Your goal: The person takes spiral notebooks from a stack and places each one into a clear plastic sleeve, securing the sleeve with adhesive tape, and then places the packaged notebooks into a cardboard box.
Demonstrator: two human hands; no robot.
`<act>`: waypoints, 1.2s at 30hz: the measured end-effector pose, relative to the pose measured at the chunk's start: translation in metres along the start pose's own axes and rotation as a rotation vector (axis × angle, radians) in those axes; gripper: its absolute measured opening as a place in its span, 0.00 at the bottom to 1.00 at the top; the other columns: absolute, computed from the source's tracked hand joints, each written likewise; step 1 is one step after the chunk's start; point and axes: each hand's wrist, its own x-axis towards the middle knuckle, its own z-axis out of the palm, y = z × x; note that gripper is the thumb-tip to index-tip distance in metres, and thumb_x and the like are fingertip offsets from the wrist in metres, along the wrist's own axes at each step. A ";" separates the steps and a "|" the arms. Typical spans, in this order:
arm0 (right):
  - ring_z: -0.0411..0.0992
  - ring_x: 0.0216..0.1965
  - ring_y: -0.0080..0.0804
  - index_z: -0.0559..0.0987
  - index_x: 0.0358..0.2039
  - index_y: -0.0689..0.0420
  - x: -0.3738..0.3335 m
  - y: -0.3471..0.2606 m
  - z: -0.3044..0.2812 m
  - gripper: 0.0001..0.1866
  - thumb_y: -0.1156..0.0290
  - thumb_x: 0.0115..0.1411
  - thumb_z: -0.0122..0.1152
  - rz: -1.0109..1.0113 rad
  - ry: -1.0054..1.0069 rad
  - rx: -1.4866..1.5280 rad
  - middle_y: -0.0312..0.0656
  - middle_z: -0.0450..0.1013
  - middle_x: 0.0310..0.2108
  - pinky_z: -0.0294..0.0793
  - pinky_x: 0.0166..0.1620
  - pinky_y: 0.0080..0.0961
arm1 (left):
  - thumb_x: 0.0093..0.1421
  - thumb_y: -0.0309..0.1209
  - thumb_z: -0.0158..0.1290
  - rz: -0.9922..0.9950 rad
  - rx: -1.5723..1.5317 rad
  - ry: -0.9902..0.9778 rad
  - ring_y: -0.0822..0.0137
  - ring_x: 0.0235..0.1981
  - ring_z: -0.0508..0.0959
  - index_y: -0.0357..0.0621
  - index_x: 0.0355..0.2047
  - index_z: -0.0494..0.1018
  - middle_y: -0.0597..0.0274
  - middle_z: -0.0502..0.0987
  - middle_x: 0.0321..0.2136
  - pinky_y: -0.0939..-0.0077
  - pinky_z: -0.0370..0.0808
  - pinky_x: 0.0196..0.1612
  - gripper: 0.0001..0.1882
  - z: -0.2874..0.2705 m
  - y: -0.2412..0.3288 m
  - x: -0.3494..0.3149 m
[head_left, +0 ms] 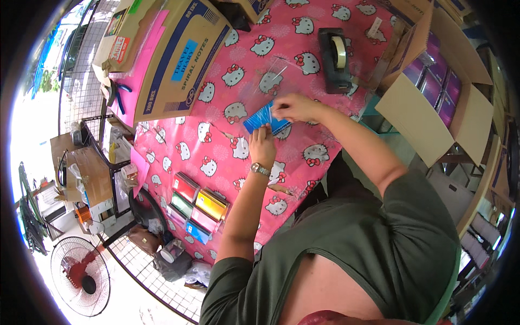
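A small blue spiral notebook (259, 118) lies at a slant on the pink patterned table cover, glossy streaks across its front. My left hand (262, 142), a watch on its wrist, holds the notebook at its near edge with the fingertips. Over the notebook's right part, my right hand (295, 108) has its fingers closed in a pinch; what is between them is too small to make out. Just beyond lies a crumpled sheet of clear plastic (269, 81). Stacks of small spiral notebooks (211, 205) in red, yellow, green, pink and blue sit near my left forearm.
A black tape dispenser (335, 62) stands at the far side. Large cardboard cartons (181, 59) fill the far left, with blue-handled pliers (120, 95) beside them. At right, an open carton (417, 116) holds purple packs. A fan (81, 276) stands at lower left.
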 end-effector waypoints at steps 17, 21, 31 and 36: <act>0.76 0.34 0.48 0.80 0.28 0.62 -0.011 0.008 0.012 0.18 0.60 0.44 0.70 0.009 0.329 -1.026 0.53 0.77 0.31 0.75 0.40 0.41 | 0.54 0.35 0.55 -0.010 0.046 -0.105 0.61 0.44 0.71 0.52 0.48 0.73 0.60 0.71 0.37 0.57 0.65 0.49 0.19 -0.047 -0.031 -0.038; 0.76 0.40 0.33 0.77 0.45 0.57 -0.041 0.050 0.082 0.25 0.52 0.54 0.65 0.561 0.129 -0.022 0.43 0.77 0.37 0.73 0.43 0.36 | 0.59 0.42 0.53 -0.138 -0.366 0.115 0.54 0.46 0.71 0.44 0.39 0.77 0.55 0.73 0.41 0.59 0.66 0.49 0.16 -0.019 -0.060 0.016; 0.59 0.56 0.30 0.64 0.61 0.54 -0.116 -0.037 0.076 0.42 0.32 0.59 0.38 0.286 0.304 0.577 0.40 0.64 0.53 0.58 0.59 0.35 | 0.65 0.61 0.29 -0.681 -1.435 -0.604 0.62 0.42 0.74 0.28 0.48 0.70 0.52 0.75 0.44 0.66 0.68 0.52 0.42 -0.121 -0.045 0.033; 0.66 0.46 0.29 0.60 0.63 0.58 -0.107 0.023 0.045 0.41 0.35 0.63 0.34 0.267 0.110 0.521 0.39 0.67 0.47 0.64 0.54 0.26 | 0.67 0.56 0.28 -0.672 -1.556 -0.558 0.67 0.41 0.72 0.34 0.52 0.67 0.56 0.74 0.41 0.67 0.68 0.51 0.36 -0.094 -0.036 -0.002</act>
